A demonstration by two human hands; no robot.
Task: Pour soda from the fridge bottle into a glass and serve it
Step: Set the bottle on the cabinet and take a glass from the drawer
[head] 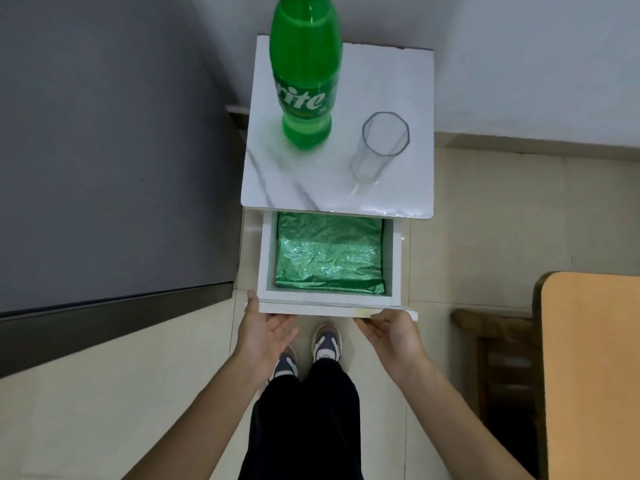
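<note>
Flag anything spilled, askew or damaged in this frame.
Nothing spilled: the green plastic soda bottle and empty clear glass stand upright. The white drawer is open, both hands on its front, with crinkled green foil inside.

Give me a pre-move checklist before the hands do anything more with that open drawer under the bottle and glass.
1. Drawer pulled out, both hands at its front panel: ok.
2. Left hand empty, palm open under the panel's edge: ok.
3. Right hand empty, fingers on the panel's edge: ok.
4. Green soda bottle upright on the marble-look top: ok; cap out of frame, cannot tell if sealed.
5. Glass upright, empty, apart from the bottle: ok.
6. Drawer contents: only green foil lining visible; anything under it, cannot tell.
</note>
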